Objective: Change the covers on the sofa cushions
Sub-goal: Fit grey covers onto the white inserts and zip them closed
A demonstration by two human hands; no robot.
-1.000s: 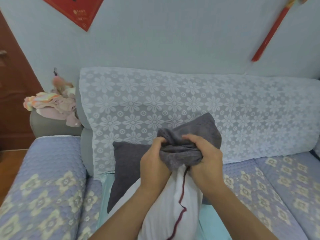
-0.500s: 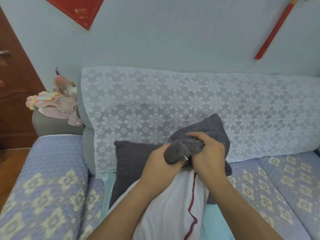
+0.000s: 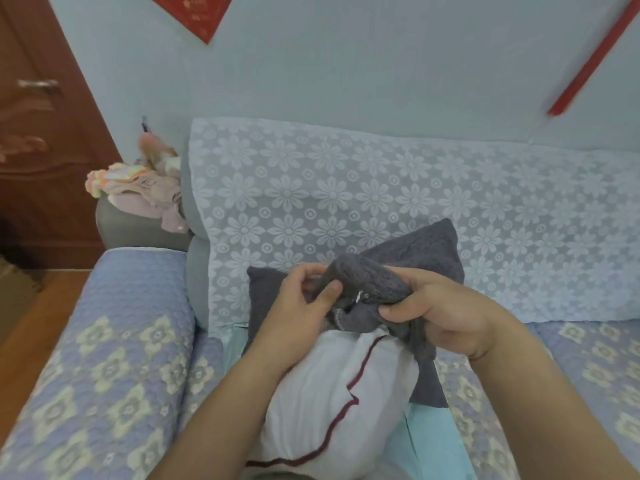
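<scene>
Colours and patterns noted on sofa, cushions and surroundings.

Grey cover (image 3: 391, 282): dark charcoal, knit-like texture, plain. Inner cushion (image 3: 332, 393): white, with a thin dark red line running across it. Second cushion (image 3: 266, 292) behind: same dark grey, plain. Backrest throw (image 3: 381, 202): pale blue-white lace, repeated daisy flowers with small rings between. Seat and armrest covers (image 3: 114, 341): lavender-blue quilting, cream four-petal flower motifs in a regular grid. Sofa body (image 3: 138, 226): plain mid grey. Sheet (image 3: 429, 445) under the cushions: plain light aqua. Clothes heap (image 3: 138, 181) on the armrest: pink, with peach and white stripes. Wall (image 3: 346, 64): pale blue-grey; hanging decorations (image 3: 197, 12) red. Door (image 3: 41, 133): reddish brown wood.
</scene>
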